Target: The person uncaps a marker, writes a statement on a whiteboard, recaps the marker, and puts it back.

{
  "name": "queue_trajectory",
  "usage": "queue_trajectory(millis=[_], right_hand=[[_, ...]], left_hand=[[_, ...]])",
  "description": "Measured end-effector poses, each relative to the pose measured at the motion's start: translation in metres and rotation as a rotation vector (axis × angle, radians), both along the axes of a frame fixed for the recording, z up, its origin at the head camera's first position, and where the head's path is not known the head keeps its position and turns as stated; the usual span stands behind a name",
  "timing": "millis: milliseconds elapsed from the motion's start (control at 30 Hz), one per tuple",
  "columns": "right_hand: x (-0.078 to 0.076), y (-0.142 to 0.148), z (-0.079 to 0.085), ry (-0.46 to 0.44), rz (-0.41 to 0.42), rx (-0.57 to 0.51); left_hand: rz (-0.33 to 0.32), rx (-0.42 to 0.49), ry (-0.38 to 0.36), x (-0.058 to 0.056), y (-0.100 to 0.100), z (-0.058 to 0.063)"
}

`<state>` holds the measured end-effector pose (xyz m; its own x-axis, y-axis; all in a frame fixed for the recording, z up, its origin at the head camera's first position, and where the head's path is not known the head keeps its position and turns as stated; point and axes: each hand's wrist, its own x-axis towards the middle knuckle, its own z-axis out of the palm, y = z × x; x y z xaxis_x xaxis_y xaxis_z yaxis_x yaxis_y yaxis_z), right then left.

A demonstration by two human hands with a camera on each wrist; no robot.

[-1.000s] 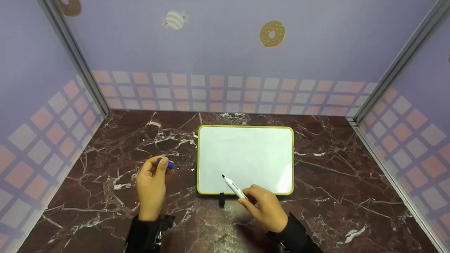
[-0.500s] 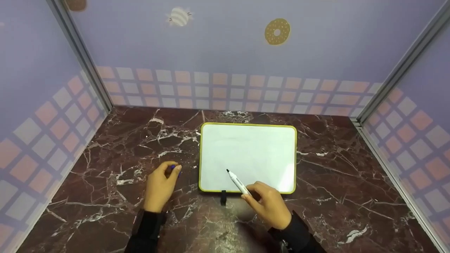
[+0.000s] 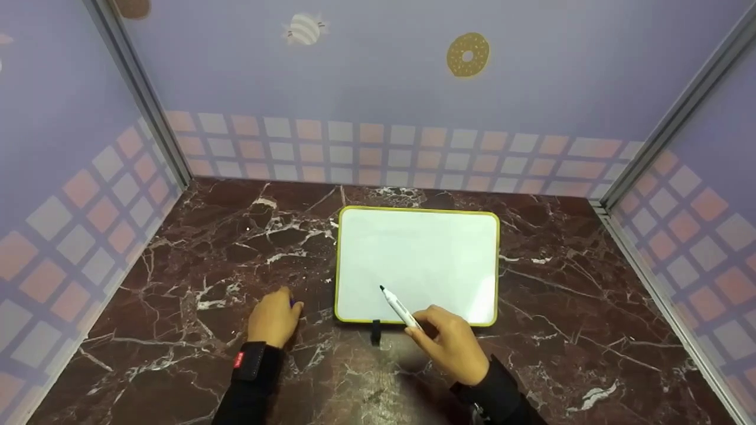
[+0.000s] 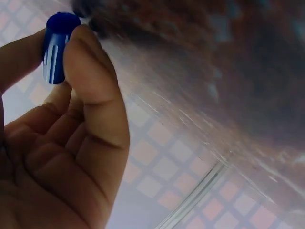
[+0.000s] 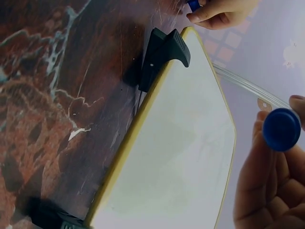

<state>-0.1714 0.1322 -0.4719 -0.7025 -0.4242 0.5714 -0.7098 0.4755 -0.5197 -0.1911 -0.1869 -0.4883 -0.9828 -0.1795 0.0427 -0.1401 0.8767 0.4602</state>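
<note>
On the dark, white-veined surface (image 3: 561,330), toward the middle, sits a whiteboard (image 3: 419,254) with a yellow frame. Black clip-like supports (image 5: 164,55) show along its near edge in the right wrist view, presumably to steady or prop it; the tilt cannot be judged with confidence. No writing made out on the white face.

Right hand (image 3: 452,345): just in front of the board's near edge, fingers (image 3: 420,337) curled in and pinching a white marker (image 3: 398,307) toward its rear. Dark tip bare, slanting over the lower left part of the board; contact with the face cannot be told. The rearward hold probably keeps the tip clear and the view of it unblocked. The right wrist view meets the marker almost end-on, its blue end toward the camera.

Left hand (image 3: 273,319): low over the surface, left of the board and apart from it. Thumb and finger closed on a small blue cap (image 4: 56,47), the others loosely bent. The cap matches the marker's blue end, so likely its own cover, held aside so the tip stays exposed.
</note>
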Motion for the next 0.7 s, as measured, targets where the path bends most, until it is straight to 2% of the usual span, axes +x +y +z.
queue_trajectory(millis=[233,433,567,700], right_hand=[[0.001,0.0,0.0,-0.037,0.001,0.021],[0.002,0.0,0.0,-0.052,0.001,0.03],[0.001,0.0,0.0,-0.048,0.003,0.015],[0.0,0.0,0.001,-0.043,0.01,0.001]], left_hand=[[0.007,-0.062,-0.004,-0.002,-0.001,-0.002],[0.019,-0.08,-0.007,-0.001,-0.001,-0.002],[0.044,-0.082,0.016,0.001,-0.001,0.003],[0.074,-0.022,0.073,0.006,0.001,0.02]])
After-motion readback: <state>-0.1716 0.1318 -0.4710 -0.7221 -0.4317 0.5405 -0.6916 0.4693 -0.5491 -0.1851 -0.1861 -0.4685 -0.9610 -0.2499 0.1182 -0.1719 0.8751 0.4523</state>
